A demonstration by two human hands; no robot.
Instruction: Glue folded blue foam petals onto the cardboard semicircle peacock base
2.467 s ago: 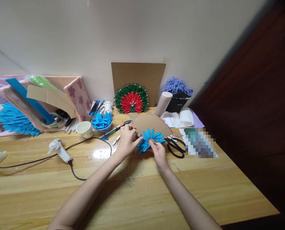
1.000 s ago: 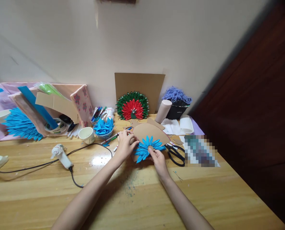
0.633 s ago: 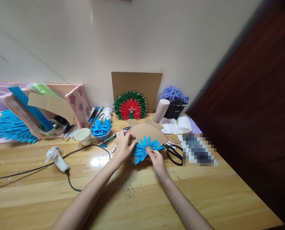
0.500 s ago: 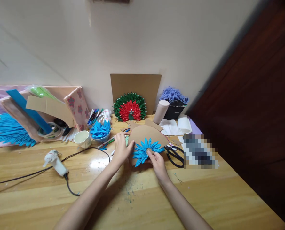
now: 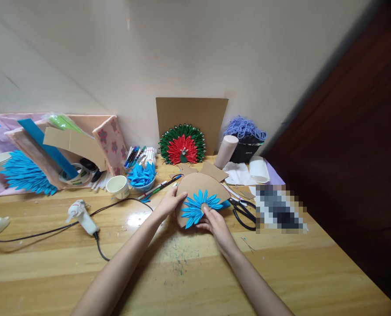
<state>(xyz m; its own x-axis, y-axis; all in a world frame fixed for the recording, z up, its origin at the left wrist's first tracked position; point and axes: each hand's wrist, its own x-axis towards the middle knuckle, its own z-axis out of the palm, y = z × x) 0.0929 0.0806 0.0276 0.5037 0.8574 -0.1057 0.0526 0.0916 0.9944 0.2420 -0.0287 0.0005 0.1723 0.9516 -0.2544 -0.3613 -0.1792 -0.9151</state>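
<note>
A fan-shaped piece of brown cardboard (image 5: 200, 183) is held above the table, with folded blue ribbon petals (image 5: 192, 210) spread on its lower middle. My left hand (image 5: 169, 203) grips the cardboard's left edge, thumb on the front face and fingers mostly hidden behind. At the lower edge, my right hand (image 5: 215, 224) pinches the cardboard; its thumb presses by the bare centre of the petals and its fingers reach underneath. Black-handled scissors (image 5: 243, 214) lie just right of the cardboard. Markers (image 5: 160, 188) lie to its left.
A white glue gun (image 5: 85, 219) with a black cord rests on the left. Behind it stand a paper cup (image 5: 118, 188) and a bowl of blue petals (image 5: 141, 177). A red and green peacock craft (image 5: 182, 147) leans at the back, near a pale cylinder (image 5: 226, 151).
My left hand has slid along the cardboard's left edge and lies flatter there. More of my right hand's fingers show under the lower edge. The view has shifted slightly.
</note>
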